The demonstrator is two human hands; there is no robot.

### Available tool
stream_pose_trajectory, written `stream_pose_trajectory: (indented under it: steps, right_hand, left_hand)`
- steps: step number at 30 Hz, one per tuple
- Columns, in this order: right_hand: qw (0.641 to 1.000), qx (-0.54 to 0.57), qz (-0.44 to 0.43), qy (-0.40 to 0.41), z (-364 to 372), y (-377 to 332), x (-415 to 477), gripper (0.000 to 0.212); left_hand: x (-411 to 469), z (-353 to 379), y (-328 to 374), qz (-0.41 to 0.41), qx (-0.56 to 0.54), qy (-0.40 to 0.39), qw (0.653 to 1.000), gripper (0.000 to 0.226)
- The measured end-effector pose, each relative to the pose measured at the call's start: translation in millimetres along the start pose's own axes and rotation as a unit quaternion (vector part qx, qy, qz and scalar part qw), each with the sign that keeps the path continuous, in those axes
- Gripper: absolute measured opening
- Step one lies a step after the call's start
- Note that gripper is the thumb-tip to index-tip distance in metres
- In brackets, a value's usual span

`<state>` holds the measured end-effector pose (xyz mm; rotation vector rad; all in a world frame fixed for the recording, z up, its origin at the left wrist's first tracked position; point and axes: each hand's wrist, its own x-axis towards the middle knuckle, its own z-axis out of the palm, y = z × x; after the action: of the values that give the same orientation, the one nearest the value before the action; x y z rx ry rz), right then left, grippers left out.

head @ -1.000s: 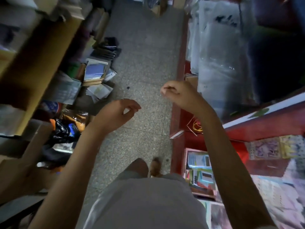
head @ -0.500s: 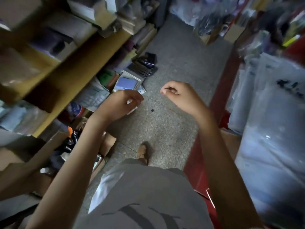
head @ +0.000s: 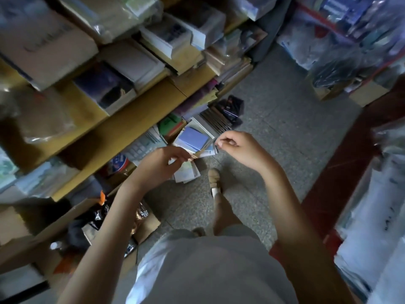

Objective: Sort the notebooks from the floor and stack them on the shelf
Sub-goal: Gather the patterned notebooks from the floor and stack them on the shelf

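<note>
Notebooks with blue and pale paper covers (head: 192, 138) lie in loose piles on the grey speckled floor (head: 274, 132), at the foot of the crammed yellow wooden shelf (head: 131, 126). The left hand (head: 162, 163) and right hand (head: 236, 148) hover above them with fingers curled; I cannot tell whether either pinches anything. A stack pushed onto so full a shelf may well slide off.

Before you: stack of thin notebooks topped by a blue cover (head: 192, 138), flat at the foot of the yellow wooden shelf (head: 131, 128); dark-covered notebook pile (head: 219, 119) just beyond; pale loose notebooks (head: 186, 175) nearer you.
</note>
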<state>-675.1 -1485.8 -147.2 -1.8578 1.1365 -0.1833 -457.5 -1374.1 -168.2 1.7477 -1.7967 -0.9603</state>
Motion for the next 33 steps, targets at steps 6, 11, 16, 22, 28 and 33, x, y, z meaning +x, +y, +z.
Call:
stream_pose_trajectory:
  steps: [6, 11, 16, 22, 28, 33]
  right_hand:
    - [0.99, -0.037, 0.019, -0.133, -24.1, 34.1, 148.3, 0.017]
    - [0.966, -0.136, 0.032, -0.215, -36.5, 64.4, 254.0, 0.018]
    - [0.923, -0.219, 0.012, -0.315, -31.7, 76.1, 334.6, 0.018]
    - [0.926, -0.177, 0.062, -0.326, 7.3, 86.5, 385.1, 0.021]
    - [0.933, -0.102, 0.131, -0.32, 78.0, 118.6, 397.9, 0.026]
    - [0.924, -0.085, 0.163, -0.335, 143.4, 196.3, 406.1, 0.014]
  left_hand:
    - [89.7, -9.9, -45.1, -0.135, -0.052, 0.059, 0.988, 0.028]
    - [152.5, -22.0, -67.7, -0.222, -0.066, 0.083, 0.969, 0.029]
    - [194.5, -31.6, -94.5, -0.254, -0.075, 0.147, 0.953, 0.027]
    - [203.1, -18.0, -137.4, -0.271, -0.2, 0.194, 0.921, 0.024]
    - [202.2, 22.6, -206.3, -0.323, -0.324, 0.202, 0.866, 0.026]
    - [213.8, 95.3, -268.0, -0.426, -0.326, 0.231, 0.812, 0.019]
